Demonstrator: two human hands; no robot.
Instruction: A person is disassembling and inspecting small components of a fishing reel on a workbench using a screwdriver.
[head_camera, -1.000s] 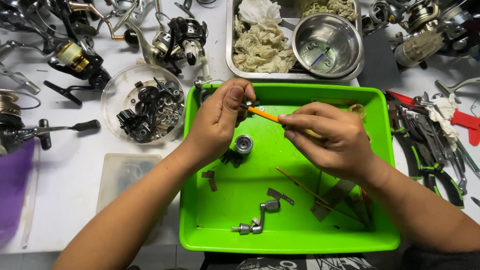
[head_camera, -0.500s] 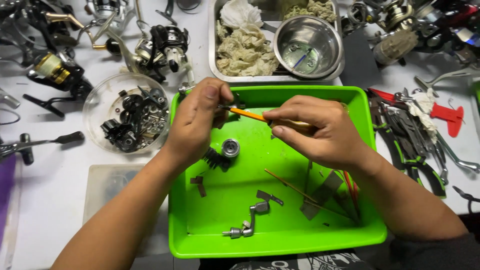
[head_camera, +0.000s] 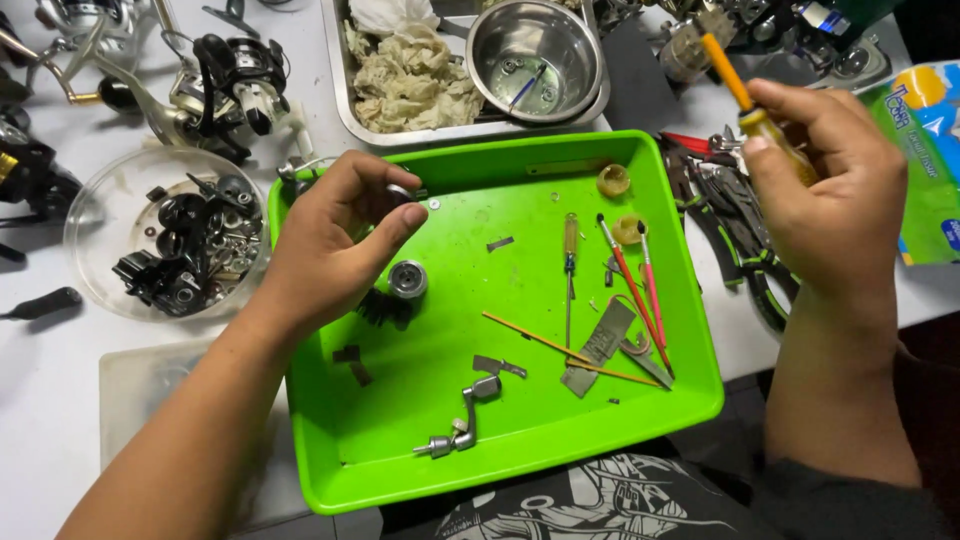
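My left hand (head_camera: 335, 240) hovers over the left part of a bright green tray (head_camera: 400, 440) and pinches a small metal ring part (head_camera: 400, 192) between thumb and fingers. Just below it lie a small silver spool piece (head_camera: 407, 279) and a dark gear. My right hand (head_camera: 830, 190) is raised off the tray's right side, above the pliers, gripping a yellow-handled screwdriver (head_camera: 740, 95) that points up and away. In the tray lie a metal crank arm (head_camera: 462, 420), thin brushes (head_camera: 630, 290), a small screwdriver and flat metal bits.
A clear bowl of dark reel parts (head_camera: 165, 240) stands left of the tray. Behind it sit a metal pan with rags (head_camera: 410, 75) and a steel bowl (head_camera: 535, 55). Fishing reels (head_camera: 225, 80) lie at the back left, pliers (head_camera: 730, 240) to the right, a tissue pack (head_camera: 925, 150) far right.
My right hand has lifted the screwdriver away from my left hand and swung it right, off the tray. My left hand still holds the small part. The camera view shifted left.
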